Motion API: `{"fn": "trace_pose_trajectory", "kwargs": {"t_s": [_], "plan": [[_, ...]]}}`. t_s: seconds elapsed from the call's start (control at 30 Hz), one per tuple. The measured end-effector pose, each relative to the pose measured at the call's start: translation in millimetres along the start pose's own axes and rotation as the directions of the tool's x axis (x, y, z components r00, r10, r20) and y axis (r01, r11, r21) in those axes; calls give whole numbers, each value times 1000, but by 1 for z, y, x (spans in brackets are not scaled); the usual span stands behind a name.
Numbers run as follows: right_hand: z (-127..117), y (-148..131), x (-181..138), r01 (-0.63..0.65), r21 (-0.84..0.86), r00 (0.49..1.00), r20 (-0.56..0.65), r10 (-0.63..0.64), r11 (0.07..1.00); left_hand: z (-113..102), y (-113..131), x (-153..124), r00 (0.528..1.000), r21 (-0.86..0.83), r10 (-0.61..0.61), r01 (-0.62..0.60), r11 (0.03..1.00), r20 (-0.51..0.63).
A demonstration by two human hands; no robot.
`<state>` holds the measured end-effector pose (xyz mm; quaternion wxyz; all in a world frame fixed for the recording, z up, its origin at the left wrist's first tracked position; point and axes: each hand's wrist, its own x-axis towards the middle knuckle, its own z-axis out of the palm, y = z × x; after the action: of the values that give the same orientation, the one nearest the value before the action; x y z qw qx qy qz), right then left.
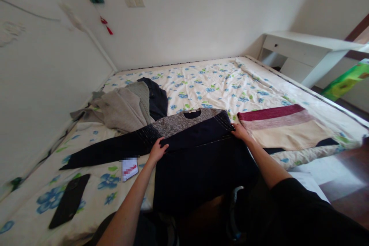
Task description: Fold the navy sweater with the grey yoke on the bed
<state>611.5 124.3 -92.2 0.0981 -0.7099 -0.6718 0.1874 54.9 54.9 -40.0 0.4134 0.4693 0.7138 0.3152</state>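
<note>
Two hands of ours grip the navy sweater (198, 161): left hand (158, 150) curled over its folded sleeve, right hand (240, 132) pinching its right shoulder, striped sweater (285, 127) just right of it.

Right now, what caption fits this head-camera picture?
Left hand and right hand on a dark navy knitted sweater spread over a blue-flowered bedsheet.

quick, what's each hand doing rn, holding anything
Left hand: closed on a fold of the navy sweater.
Right hand: touching the sweater's shoulder edge; grip cannot be told.
</note>
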Motion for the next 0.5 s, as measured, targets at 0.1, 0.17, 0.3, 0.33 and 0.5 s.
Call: {"fn": "trace_pose_trajectory", "kwargs": {"t_s": [0.1,0.17,0.3,0.33,0.5], "plan": [[0,-2,0,-16,2,1000,-9,16,1000,-9,3,-1,995,238,-98,87,967,35],[0,-5,1,-28,-4,1000,-13,28,1000,-12,4,-3,994,412,-99,70,909,51],[-4,-7,6,-11,51,1000,20,10,999,-9,11,-14,995,718,100,-51,694,-26],[-7,-6,7,-4,97,999,50,-1,995,-8,14,-17,987,770,157,-70,634,-40],[-23,3,2,-114,475,979,205,16,873,2,40,-13,914,878,405,-185,442,-11]]}}
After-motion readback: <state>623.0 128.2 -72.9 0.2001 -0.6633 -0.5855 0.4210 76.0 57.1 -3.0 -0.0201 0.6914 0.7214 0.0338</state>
